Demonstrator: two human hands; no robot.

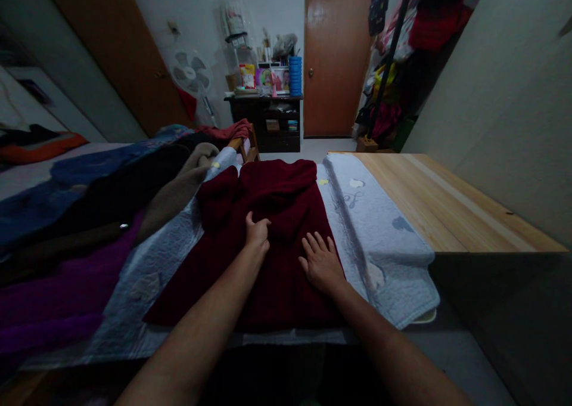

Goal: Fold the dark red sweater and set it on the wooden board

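Note:
A dark red garment (286,275) with long, loose folds lies spread over a pale blue quilted cover (379,227). Bunched cloth forms a raised fold across its upper part, and a sleeve-like piece sticks out at its upper left. My left hand (258,233) is closed on the cloth near the garment's middle, its lower fingers hidden. Flat on the right side of the garment rests my right hand (319,262), fingers spread and holding nothing.
Left of the garment lie a purple garment (67,293), a brown one (172,191) and blue clothing (93,167). A wooden board (429,203) extends on the right. Behind stand a fan (192,72), a dark cabinet (250,126) and a door (337,54).

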